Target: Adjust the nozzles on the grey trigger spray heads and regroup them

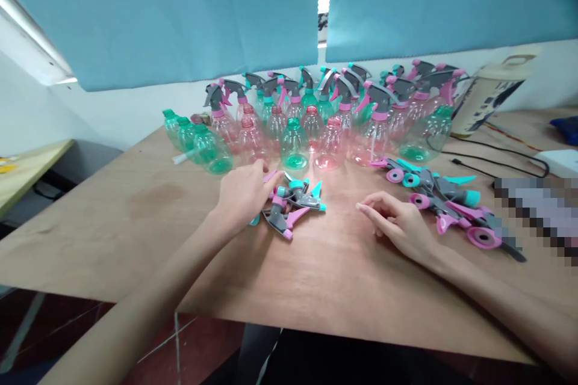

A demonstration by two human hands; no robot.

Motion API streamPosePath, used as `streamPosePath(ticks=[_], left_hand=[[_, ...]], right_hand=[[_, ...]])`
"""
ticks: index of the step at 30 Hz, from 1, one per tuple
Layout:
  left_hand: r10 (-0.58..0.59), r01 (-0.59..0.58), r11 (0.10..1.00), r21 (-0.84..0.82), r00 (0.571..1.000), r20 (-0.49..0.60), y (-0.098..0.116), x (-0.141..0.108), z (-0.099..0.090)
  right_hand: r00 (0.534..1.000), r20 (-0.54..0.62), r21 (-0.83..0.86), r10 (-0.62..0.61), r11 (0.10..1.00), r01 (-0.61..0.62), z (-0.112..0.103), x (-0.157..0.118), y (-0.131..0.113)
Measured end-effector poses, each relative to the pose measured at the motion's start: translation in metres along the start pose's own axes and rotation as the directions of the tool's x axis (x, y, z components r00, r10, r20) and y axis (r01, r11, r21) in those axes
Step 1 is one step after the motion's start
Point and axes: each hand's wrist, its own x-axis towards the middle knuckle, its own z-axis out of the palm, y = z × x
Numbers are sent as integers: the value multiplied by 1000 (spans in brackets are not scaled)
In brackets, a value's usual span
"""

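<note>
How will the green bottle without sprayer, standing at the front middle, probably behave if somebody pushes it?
The green bottle is probably light: its see-through wall shows no obvious liquid. It could tip readily, since it stands upright. Its rounded body suggests it might roll once fallen.

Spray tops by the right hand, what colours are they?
The spray tops are grey with pink or turquoise parts, best seen in the head view.
</note>
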Motion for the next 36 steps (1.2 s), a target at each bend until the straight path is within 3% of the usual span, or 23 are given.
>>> streamPosePath(ticks=[5, 9, 11, 16, 19, 23, 32, 36], left_hand=[[313, -312, 945, -98, 950, 2, 12, -5, 17], [421, -428, 895, -128, 904, -79, 34, -1, 30], [459, -462, 883, -79, 887, -54, 47, 2, 34], [494, -495, 867, 53, 869, 38, 66, 5, 46], [524, -526, 847, 73, 851, 46, 67, 3, 53], [509, -511, 853, 103, 859, 47, 65, -3, 51], [471, -451, 848, 279, 882, -4, 48, -7, 48], [445, -411, 858, 309, 894, -49, 50, -7, 46]], right_hand=[[998, -5, -56, -56, 997, 56, -11, -3, -3], [997, 28, -189, -68, 979, 72, -24, -8, -5], [992, 98, -251, -86, 962, 108, -26, -8, -7], [943, 277, -344, -183, 898, 276, -10, -1, -13], [934, 295, -459, -200, 828, 322, 4, 0, -14], [948, 285, -599, -140, 746, 290, 18, 0, -11], [929, 359, -559, -93, 775, 294, 29, 42, -13], [912, 397, -514, -99, 800, 310, 17, 45, -22]])
